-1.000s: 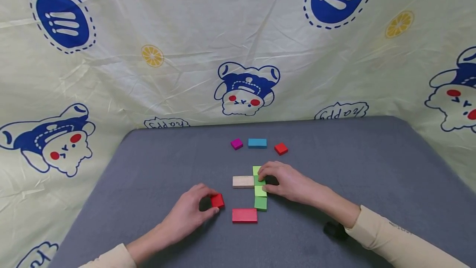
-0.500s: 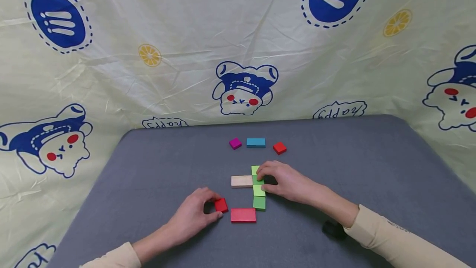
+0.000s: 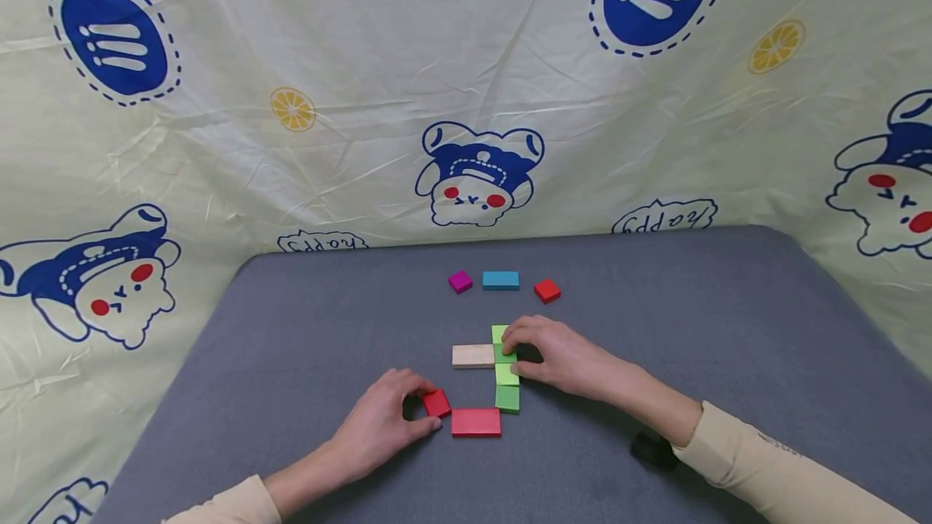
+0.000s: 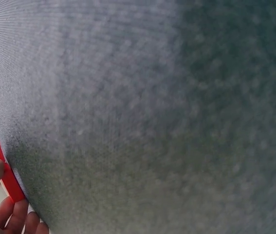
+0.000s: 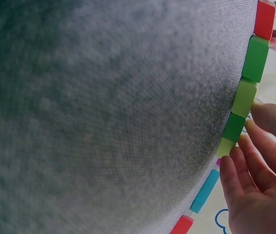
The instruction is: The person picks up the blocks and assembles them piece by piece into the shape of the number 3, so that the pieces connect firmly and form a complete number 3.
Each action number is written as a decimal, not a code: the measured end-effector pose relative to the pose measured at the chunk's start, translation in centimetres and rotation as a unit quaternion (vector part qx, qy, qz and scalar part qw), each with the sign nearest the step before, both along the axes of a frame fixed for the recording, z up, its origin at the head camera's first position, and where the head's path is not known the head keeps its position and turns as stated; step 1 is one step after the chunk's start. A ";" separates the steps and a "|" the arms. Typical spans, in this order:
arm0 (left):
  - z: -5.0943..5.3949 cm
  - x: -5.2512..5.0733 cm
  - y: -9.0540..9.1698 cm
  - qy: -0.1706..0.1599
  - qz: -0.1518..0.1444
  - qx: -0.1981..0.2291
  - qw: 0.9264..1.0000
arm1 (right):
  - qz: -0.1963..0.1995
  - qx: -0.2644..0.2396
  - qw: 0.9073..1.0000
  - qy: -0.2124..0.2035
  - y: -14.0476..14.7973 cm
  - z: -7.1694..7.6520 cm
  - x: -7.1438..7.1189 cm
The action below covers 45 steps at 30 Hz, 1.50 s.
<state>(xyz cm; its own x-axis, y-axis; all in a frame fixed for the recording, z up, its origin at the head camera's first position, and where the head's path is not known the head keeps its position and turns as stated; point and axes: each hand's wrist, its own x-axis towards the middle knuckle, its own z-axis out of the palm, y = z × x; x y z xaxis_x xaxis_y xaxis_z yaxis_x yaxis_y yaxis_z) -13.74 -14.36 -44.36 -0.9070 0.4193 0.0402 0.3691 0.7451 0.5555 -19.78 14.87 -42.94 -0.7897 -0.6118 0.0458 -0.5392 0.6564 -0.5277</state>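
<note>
In the head view, my left hand (image 3: 379,427) pinches a small red block (image 3: 437,403) between thumb and fingers. The block is slightly turned, its right corner at or very near the left end of a long red block (image 3: 476,423). My right hand (image 3: 561,356) rests on a column of small green blocks, fingertips at a dark green block (image 3: 506,353) and thumb at a light green block (image 3: 507,374). A lower dark green block (image 3: 507,399) meets the long red block's upper right corner. A plain wooden block (image 3: 473,357) reaches left from the column.
On the grey table (image 3: 328,306), a magenta block (image 3: 460,281), a blue block (image 3: 501,281) and another red block (image 3: 547,290) lie behind the column. A black object (image 3: 653,451) is under the right wrist. A printed cloth (image 3: 364,168) hangs behind.
My left hand has moved right and slightly toward the near edge, bringing the small red block up to the long red one. My right hand has stayed in place on the green blocks.
</note>
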 end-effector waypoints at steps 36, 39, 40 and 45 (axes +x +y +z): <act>-0.1 0.1 -0.3 -0.034 0.021 0.054 0.998 | -0.001 -0.003 1.000 -0.005 0.1 0.1 0.0; 0.0 -0.1 -0.4 -0.029 0.025 0.078 0.996 | -0.001 -0.004 1.000 -0.005 0.1 0.0 0.0; 0.0 -0.3 -0.4 -0.025 0.025 0.086 0.996 | -0.001 -0.004 1.000 -0.005 0.2 0.0 0.0; 0.1 -1.6 -0.7 -0.018 0.036 0.107 0.993 | -0.003 -0.003 1.000 -0.008 0.2 0.0 0.0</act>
